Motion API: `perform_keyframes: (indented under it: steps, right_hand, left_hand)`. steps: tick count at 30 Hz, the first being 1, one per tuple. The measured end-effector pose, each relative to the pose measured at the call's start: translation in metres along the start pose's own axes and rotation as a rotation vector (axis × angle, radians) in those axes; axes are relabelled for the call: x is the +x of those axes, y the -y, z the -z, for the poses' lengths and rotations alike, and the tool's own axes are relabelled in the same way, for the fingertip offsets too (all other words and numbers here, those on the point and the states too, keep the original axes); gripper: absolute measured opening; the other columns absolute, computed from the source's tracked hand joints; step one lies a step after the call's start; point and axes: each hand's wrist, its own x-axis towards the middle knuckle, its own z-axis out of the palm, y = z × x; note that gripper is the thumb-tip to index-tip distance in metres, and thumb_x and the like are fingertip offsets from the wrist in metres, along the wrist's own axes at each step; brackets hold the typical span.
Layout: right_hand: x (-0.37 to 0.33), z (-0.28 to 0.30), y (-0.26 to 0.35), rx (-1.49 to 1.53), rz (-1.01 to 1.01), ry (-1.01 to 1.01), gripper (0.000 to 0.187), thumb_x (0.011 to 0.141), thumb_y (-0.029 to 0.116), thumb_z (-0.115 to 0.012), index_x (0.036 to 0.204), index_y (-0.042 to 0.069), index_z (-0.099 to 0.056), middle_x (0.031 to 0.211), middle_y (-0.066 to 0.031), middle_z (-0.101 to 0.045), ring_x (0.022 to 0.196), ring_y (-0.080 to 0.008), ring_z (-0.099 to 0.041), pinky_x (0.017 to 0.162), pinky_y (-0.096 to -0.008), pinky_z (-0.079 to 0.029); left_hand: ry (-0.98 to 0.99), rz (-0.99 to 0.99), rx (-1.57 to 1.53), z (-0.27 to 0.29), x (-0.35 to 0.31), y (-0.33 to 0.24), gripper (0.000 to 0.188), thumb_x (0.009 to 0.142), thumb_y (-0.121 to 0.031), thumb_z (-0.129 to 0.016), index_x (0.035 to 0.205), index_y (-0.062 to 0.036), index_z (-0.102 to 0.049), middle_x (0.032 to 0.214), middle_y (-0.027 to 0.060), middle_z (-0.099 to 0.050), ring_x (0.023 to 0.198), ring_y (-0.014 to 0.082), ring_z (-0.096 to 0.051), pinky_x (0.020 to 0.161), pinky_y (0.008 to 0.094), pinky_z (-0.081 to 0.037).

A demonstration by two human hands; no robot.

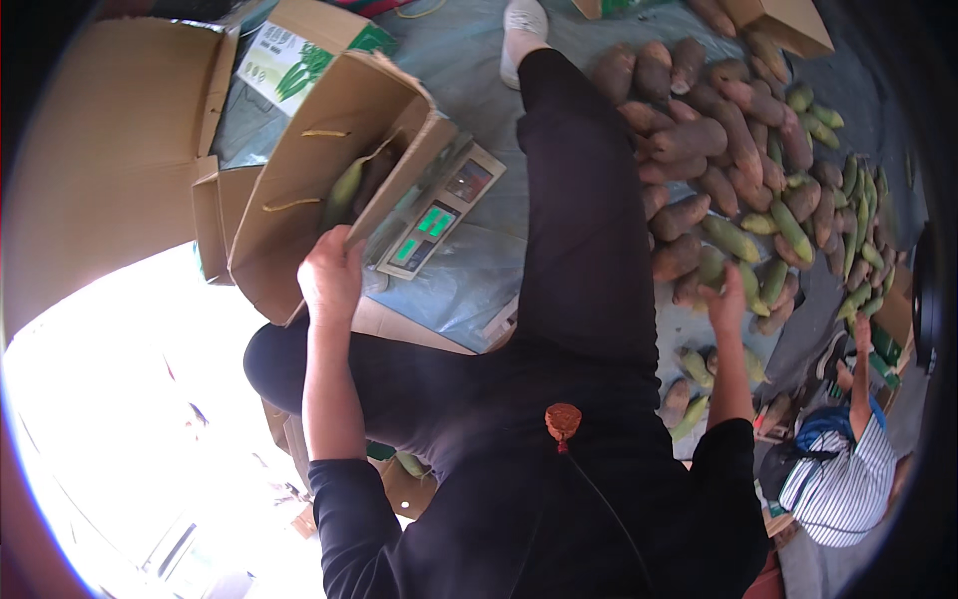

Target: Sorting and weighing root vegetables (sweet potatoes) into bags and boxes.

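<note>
My left hand [331,275] grips the near rim of a tilted, open cardboard box [284,220], fingers closed over its edge. Inside the box lie a long green radish [344,190] and a darker root, partly hidden by the box wall. The box rests on a digital scale [439,215] with a lit green display. On the right, my right hand [726,297] is at the pile's near side, its fingers curled about a green radish [711,267]. Around it lie reddish-brown, soil-covered roots [689,140] and more green radishes [788,230].
Flattened cardboard [110,150] and a printed green-and-white carton [289,65] are at the left. Another open carton [788,22] stands at the far right. A co-worker in a striped shirt [838,489] reaches toward the pile's right end. Plastic sheeting [449,80] covers the ground.
</note>
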Motion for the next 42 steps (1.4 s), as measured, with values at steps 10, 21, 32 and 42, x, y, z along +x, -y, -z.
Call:
perform_keyframes:
  steps: [10,21,32,42]
  right_hand:
    - [0.106,0.128,0.304,0.679,0.405,-0.292,0.054,0.077,-0.003,-0.068,0.124,-0.002,-0.044,0.118,-0.0093,-0.054,0.104,-0.0187,-0.056,0.091,-0.0316,-0.046]
    - [0.084,0.066,0.527,1.468,0.562,0.177,0.053,0.061,0.006,-0.076,0.107,0.001,-0.049,0.101,-0.0112,-0.057,0.089,-0.0209,-0.059,0.076,-0.0336,-0.051]
    - [0.065,-0.023,0.537,1.035,0.316,0.023,0.065,0.067,0.009,-0.075,0.12,-0.002,-0.039,0.112,-0.0209,-0.049,0.106,-0.037,-0.048,0.093,-0.0428,-0.038]
    - [0.119,0.101,0.303,0.703,0.139,-0.101,0.036,0.073,0.023,-0.067,0.104,0.004,-0.062,0.095,-0.0142,-0.064,0.093,-0.0279,-0.061,0.079,-0.0394,-0.048]
  left_hand:
    - [0.065,0.055,0.084,0.002,-0.004,0.003,0.016,0.078,-0.015,-0.064,0.092,-0.0077,-0.06,0.087,0.0123,-0.063,0.078,0.0348,-0.061,0.067,0.0421,-0.049]
    - [0.031,0.003,0.121,0.003,0.002,0.004,0.014,0.081,-0.02,-0.061,0.09,-0.0105,-0.059,0.086,0.0124,-0.062,0.077,0.0356,-0.061,0.063,0.0447,-0.048]
    - [-0.009,-0.12,-0.058,-0.011,0.009,0.009,0.017,0.08,-0.018,-0.064,0.086,-0.0028,-0.06,0.074,0.0186,-0.061,0.066,0.0368,-0.06,0.057,0.0427,-0.046]
    - [0.052,-0.101,0.002,-0.003,0.008,0.021,0.024,0.079,-0.012,-0.065,0.098,0.0024,-0.061,0.084,0.0188,-0.066,0.074,0.034,-0.065,0.065,0.0386,-0.05]
